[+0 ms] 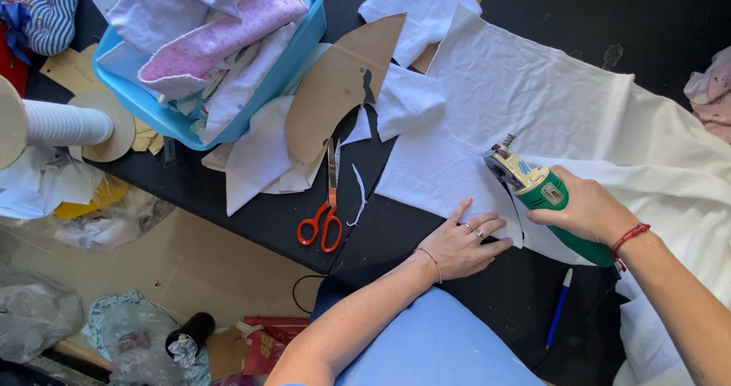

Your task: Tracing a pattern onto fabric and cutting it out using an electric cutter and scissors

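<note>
White fabric (533,97) lies spread over a black table (266,211). My left hand (463,241) rests flat on the fabric's near edge, fingers apart, with rings and a thin bracelet. My right hand (582,207) grips a green electric rotary fabric cutter (544,196); its yellow-and-metal head sits on the cloth just right of my left fingertips. A cut line runs in the fabric by the blade.
Orange-handled scissors (326,218) lie left of my hands beside a brown cardboard pattern piece (343,81). A blue bin (228,97) of folded cloth stands at the back left. A blue pen (558,310) lies near the table's front. Bags and scraps sit on the floor.
</note>
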